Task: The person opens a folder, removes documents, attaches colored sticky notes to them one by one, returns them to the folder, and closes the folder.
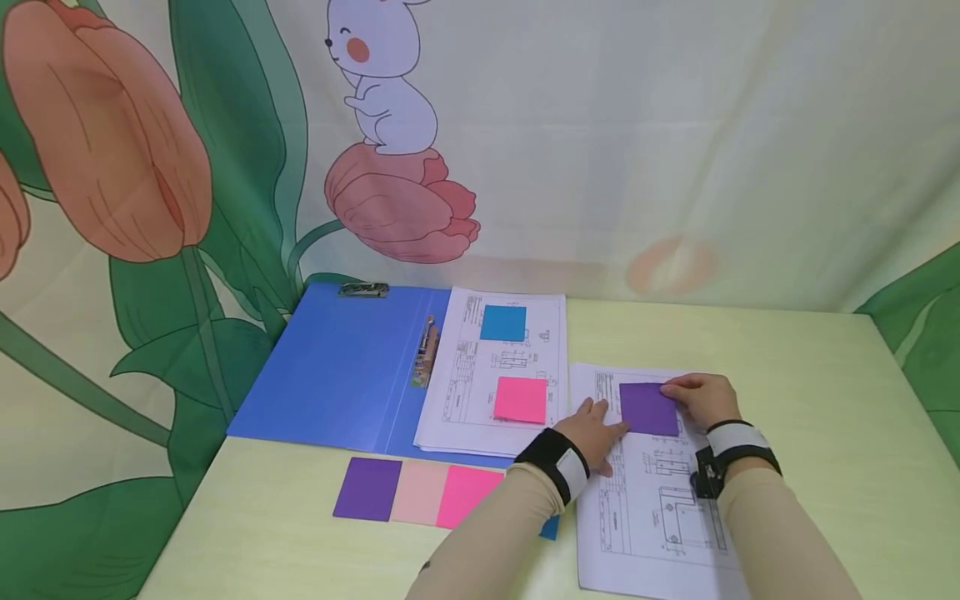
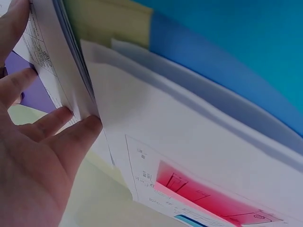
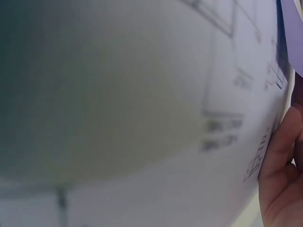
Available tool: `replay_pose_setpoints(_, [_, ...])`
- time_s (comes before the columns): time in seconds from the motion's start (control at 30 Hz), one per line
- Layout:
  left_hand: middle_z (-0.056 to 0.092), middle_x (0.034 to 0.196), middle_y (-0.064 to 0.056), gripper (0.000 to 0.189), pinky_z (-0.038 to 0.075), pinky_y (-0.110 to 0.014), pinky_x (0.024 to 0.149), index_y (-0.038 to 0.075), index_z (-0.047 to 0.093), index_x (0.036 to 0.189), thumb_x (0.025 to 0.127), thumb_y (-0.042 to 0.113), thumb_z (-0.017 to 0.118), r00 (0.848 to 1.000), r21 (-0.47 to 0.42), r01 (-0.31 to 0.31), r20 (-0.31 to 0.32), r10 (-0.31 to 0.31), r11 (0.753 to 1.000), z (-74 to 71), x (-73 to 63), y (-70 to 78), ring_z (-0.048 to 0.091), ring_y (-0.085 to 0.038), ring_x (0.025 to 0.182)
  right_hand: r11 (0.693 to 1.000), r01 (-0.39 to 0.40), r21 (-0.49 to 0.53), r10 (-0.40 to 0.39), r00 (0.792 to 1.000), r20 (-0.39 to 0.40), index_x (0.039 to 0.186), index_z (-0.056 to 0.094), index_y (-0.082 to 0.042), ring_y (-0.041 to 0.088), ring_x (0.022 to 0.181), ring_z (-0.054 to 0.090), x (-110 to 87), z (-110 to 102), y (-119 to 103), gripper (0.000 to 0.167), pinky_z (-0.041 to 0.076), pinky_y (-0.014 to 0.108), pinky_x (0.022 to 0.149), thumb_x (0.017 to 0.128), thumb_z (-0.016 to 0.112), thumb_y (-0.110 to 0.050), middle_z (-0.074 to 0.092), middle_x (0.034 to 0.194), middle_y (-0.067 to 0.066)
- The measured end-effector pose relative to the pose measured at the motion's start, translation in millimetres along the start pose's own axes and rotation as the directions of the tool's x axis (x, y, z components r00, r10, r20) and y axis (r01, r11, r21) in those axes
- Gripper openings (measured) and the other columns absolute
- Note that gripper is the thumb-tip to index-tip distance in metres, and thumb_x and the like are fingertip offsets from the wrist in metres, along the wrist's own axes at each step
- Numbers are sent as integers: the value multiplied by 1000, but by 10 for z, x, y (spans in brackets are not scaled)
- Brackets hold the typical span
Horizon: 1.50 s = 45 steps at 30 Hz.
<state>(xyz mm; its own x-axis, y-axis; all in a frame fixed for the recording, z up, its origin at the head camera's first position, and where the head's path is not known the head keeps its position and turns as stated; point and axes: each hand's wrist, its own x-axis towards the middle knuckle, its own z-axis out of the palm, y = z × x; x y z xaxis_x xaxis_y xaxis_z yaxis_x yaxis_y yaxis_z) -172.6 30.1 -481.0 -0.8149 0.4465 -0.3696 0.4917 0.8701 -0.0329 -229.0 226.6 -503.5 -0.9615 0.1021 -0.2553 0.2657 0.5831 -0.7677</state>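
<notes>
On a stack of printed drawings (image 1: pixel 622 533) at the right lies a purple sticky note (image 1: pixel 649 410), near the top of the sheet. My right hand (image 1: pixel 705 400) pinches that note by its upper right corner. Spread fingers of my left hand (image 1: pixel 588 435) rest on the left side of the stack, one fingertip at the note's lower left corner. The left wrist view shows the left hand (image 2: pixel 42 142) with its fingers extended against the paper. In the right wrist view the right hand (image 3: pixel 284 175) has bent fingers, and its fingertips are partly hidden.
An open blue folder (image 1: pixel 322 367) with metal clips lies at the left. Its paper stack (image 1: pixel 457 417) bears a blue note (image 1: pixel 503 323) and a pink note (image 1: pixel 521 400). In front sit purple (image 1: pixel 367 489), pale pink (image 1: pixel 418 492), bright pink (image 1: pixel 465 496) and partly hidden blue (image 1: pixel 551 527) notes.
</notes>
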Motion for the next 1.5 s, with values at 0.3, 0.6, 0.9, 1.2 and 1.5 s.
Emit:
replay_pose_setpoints(0.3, [34, 143, -2, 73, 35, -27, 99, 41, 39, 139, 73, 52, 68, 1000, 46, 4, -27, -3, 999, 30, 29, 11, 28, -20, 132, 999, 0, -37, 0, 1000, 3, 103, 68, 2, 22, 81, 50, 42, 24, 18, 30, 39, 25, 58, 87, 65, -23, 64, 94, 12])
replay_pose_setpoints(0.6, [28, 148, 2, 73, 34, -28, 101, 38, 41, 138, 72, 49, 70, 999, 44, -13, -37, 14, 999, 34, 40, 19, 28, -25, 133, 998, -19, -59, 19, 1000, -2, 103, 68, 2, 24, 82, 50, 55, 42, 8, 28, 38, 27, 59, 88, 64, -21, 62, 91, 11])
replay_pose_setpoints(0.9, [23, 147, 22, 75, 43, -35, 93, 33, 41, 139, 72, 38, 73, 1000, 64, -12, 22, 10, 998, -100, -45, 99, 29, -34, 133, 995, 3, -96, -7, 999, -35, 99, 68, 3, 26, 82, 51, 6, 64, -48, 27, 37, 28, 59, 87, 65, -20, 64, 91, 14])
replay_pose_setpoints(1.2, [28, 146, 20, 74, 48, -37, 86, 30, 43, 138, 72, 31, 77, 1000, 45, -11, 13, 10, 999, -126, -42, 79, 31, -36, 131, 979, -20, -202, 17, 1000, -18, 124, 42, 5, 34, 88, 54, 68, 149, -106, 57, 43, 42, 73, 84, 66, -28, 57, 106, 29])
replay_pose_setpoints(1.5, [33, 144, 19, 70, 47, -38, 87, 29, 48, 134, 71, 31, 78, 1000, 67, -23, -4, 23, 997, -114, -19, 94, 35, -37, 128, 932, -96, -349, 79, 995, -64, 136, 19, 7, 45, 92, 51, 203, 343, -146, 122, 45, 51, 71, 59, 68, -73, 46, 112, 36])
